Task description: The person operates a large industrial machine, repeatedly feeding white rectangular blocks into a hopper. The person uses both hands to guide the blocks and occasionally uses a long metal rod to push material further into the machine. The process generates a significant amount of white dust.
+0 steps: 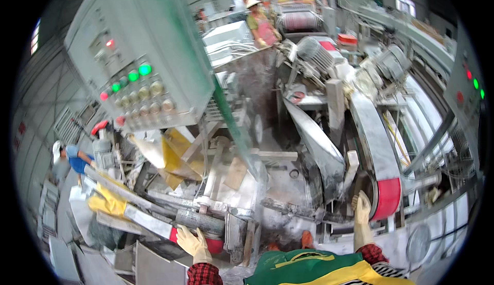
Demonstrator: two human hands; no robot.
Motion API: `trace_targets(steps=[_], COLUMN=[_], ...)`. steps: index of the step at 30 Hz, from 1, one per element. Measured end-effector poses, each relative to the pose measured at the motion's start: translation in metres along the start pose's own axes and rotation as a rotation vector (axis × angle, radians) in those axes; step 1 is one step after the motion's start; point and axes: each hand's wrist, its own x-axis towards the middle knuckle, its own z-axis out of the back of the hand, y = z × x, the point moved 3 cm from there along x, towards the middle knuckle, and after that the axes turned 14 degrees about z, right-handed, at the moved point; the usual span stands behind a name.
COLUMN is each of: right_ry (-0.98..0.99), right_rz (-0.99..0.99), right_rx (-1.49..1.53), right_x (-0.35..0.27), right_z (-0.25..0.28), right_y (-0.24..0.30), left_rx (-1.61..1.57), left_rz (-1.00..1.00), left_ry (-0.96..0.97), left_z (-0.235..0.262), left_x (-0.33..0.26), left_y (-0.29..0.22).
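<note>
My left hand (194, 246), in a cream glove, lies with its fingers spread against the red end cover (215, 245) of a long belt machine at the lower left. Next to it is a grey roller (200, 222). On the other side, my right hand (362, 210), gloved alike, reaches up beside the red end cover (388, 198) of a second long, pale machine guard (374, 141). Its fingers look stretched out, though blurred; whether they touch the machine cannot be made out. Neither hand visibly holds anything.
A grey control cabinet (139, 53) with lit buttons hangs at the upper left; another control panel (471, 94) stands far right. Two people, one in a pink apron (265, 29), one in blue overalls (78, 162), are farther off. A curved metal chute (319, 141) stands between the machines.
</note>
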Motion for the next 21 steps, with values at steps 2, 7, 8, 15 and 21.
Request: trace_targets(steps=[2, 7, 8, 15, 21], right_ry=[0.198, 0.287, 0.273, 0.353, 0.48], right_rz=[0.234, -0.291, -0.333, -0.46, -0.493], right_rx=[-0.516, -0.715, -0.681, -0.656, -0.68], right_x=[-0.046, -0.073, -0.073, -0.05, -0.03], right_z=[-0.028, 0.022, 0.022, -0.012, -0.043], right_y=[0.029, -0.029, -0.028, -0.017, -0.014], left_rx=[0.002, -0.069, -0.054, 0.024, -0.059], left_rz=[0.026, 0.16, 0.198, 0.473, 0.416], left_ry=[-0.032, -0.128, -0.135, -0.047, -0.208], left_z=[0.032, 0.044, 0.04, 0.029, 0.02], left_x=[0.007, 0.057, 0.068, 0.11, 0.104], left_y=[-0.001, 0.008, 0.012, 0.042, 0.051])
